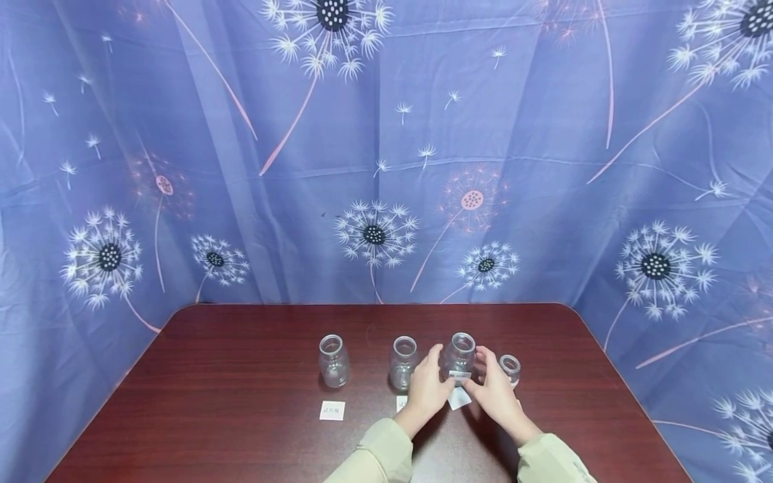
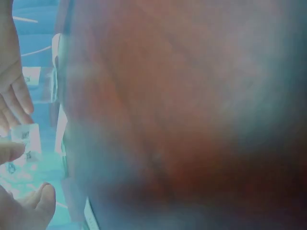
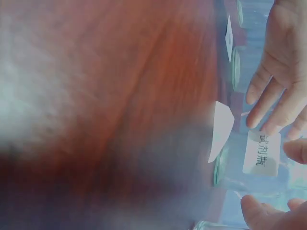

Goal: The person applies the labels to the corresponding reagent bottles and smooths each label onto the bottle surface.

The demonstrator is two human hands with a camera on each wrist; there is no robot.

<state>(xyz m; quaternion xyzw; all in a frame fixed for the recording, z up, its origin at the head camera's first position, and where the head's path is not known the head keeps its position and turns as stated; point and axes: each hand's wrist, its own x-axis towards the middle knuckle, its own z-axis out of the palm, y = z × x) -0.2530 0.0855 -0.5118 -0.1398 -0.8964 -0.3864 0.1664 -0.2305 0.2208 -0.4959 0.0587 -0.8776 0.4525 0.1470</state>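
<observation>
A clear glass jar (image 1: 457, 359) stands upright on the table, third from the left in a row. A white label (image 3: 261, 155) with printed characters lies against its front. My left hand (image 1: 427, 389) holds the jar from the left, its thumb at the label's edge. From the other side my right hand (image 1: 495, 391) curls its fingers round the glass, its thumb also by the label. A white paper piece (image 1: 459, 398) lies on the table just before the jar. In the left wrist view the label (image 2: 28, 143) shows pale between the fingers.
Two more glass jars, one far left (image 1: 334, 365) and one in the middle (image 1: 402, 362), stand on the dark red table (image 1: 241, 402). A white card (image 1: 332, 410) lies before the left jar. Another glass jar (image 1: 510, 365) is partly hidden by my right hand. Patterned blue cloth (image 1: 302, 235) surrounds the table.
</observation>
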